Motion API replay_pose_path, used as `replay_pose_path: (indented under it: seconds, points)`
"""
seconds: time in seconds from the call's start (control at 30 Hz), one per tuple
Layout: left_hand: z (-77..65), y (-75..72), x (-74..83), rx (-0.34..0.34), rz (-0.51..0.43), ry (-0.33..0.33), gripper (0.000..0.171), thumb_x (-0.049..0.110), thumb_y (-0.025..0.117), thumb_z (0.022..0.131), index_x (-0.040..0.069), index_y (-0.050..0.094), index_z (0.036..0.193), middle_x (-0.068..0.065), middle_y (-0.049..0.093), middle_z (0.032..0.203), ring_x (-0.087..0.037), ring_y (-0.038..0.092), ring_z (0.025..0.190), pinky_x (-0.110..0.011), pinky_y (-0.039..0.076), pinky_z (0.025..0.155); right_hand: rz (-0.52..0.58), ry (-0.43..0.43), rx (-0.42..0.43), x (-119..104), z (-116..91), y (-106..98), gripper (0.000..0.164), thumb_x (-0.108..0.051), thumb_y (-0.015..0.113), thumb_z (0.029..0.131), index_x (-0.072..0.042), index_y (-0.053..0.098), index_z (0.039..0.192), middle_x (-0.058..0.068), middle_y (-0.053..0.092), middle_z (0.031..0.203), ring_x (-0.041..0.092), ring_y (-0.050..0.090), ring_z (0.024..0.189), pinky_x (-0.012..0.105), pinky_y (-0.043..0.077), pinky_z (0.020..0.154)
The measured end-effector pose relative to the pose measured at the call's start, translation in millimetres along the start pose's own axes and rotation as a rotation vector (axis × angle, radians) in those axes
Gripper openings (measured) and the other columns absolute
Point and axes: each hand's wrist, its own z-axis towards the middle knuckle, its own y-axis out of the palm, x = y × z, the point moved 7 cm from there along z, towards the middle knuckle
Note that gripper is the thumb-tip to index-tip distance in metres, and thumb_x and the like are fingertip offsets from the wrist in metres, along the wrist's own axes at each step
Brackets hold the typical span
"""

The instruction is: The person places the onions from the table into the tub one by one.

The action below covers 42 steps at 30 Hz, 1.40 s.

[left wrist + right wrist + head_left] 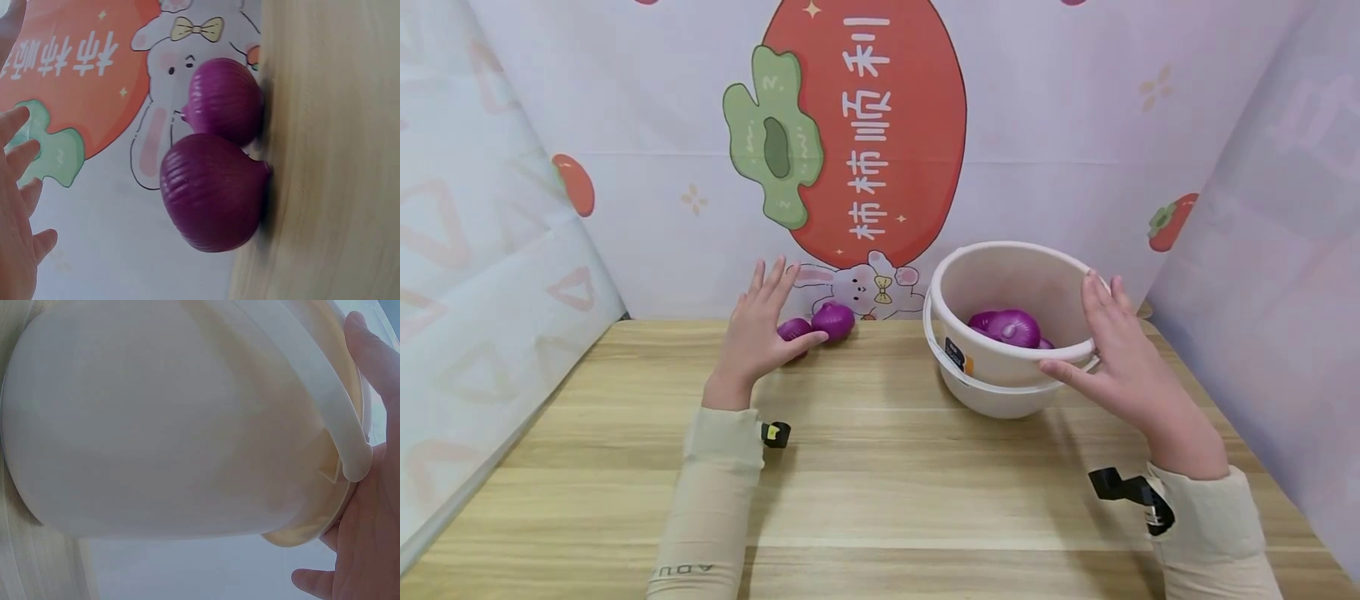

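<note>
Two purple onions [215, 194] lie side by side against the back wall, touching or nearly so. My left hand [758, 325] is held beside them with its fingers spread, and in the head view it partly covers the nearer onion [793, 330]. Nothing is in that hand. On the right stands a pale plastic bucket [1000, 404] with its handle [958, 379] down along the side. Inside it are purple onions [1015, 327], partly hidden by the wall. My right hand [1120, 358] rests at the bucket's right rim, fingers extended and thumb along the near edge.
The wooden table [925, 500] ends at a printed cloth backdrop [1037, 125] with a large persimmon and a rabbit. Cloth walls [475, 333] stand at the left and right. A black strap [1157, 508] sits at the right wrist, another [775, 433] at the left.
</note>
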Motion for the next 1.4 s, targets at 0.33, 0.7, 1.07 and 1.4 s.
replay_pose_path:
  seconds: [0.33, 0.7, 1.07, 1.4]
  points:
    - [1.7, 11.5, -12.8, -0.111, 0.13, 0.033, 0.107, 0.072, 0.067, 0.077, 0.027, 0.016, 0.16, -0.001, 0.014, 0.168, -0.033, 0.004, 0.156, -0.073, 0.019, 0.114, 0.002, -0.002, 0.003, -0.2, -0.8, 1.0, 0.114, -0.048, 0.074, 0.086, -0.003, -0.002, 0.158, 0.015, -0.004, 0.167, 0.035, -0.019, 0.153, 0.073, 0.003, 0.115]
    - [10.6, 15.7, -22.8, -0.227, 0.204, 0.05, 0.111, 0.075, 0.068, 0.073, 0.026, 0.02, 0.16, -0.004, 0.02, 0.167, -0.034, 0.004, 0.156, -0.072, 0.017, 0.116, -0.005, -0.015, 0.013, -3.0, -1.2, 0.0, 0.112, -0.047, 0.073, 0.086, -0.003, -0.001, 0.158, 0.016, -0.003, 0.167, 0.034, -0.017, 0.153, 0.067, 0.004, 0.119]
    - [18.4, 24.5, -28.8, -0.294, 0.224, 0.052, 0.106, 0.069, 0.073, 0.073, 0.025, 0.027, 0.158, -0.003, 0.025, 0.165, -0.037, 0.01, 0.155, -0.07, 0.021, 0.115, -0.008, -0.022, 0.014, -2.8, -0.9, -0.8, 0.113, -0.048, 0.073, 0.086, -0.001, -0.001, 0.158, 0.018, -0.003, 0.167, 0.036, -0.018, 0.153, 0.067, 0.002, 0.119]
    - [21.0, 34.1, -38.7, -0.362, 0.219, 0.052, 0.104, 0.065, 0.076, 0.074, 0.018, 0.032, 0.156, -0.015, 0.034, 0.16, -0.043, 0.021, 0.151, -0.069, 0.034, 0.109, -0.007, -0.023, 0.022, -2.6, -1.4, -1.2, 0.113, -0.048, 0.073, 0.086, -0.002, 0.0, 0.158, 0.018, -0.001, 0.167, 0.036, -0.018, 0.153, 0.07, 0.003, 0.117]
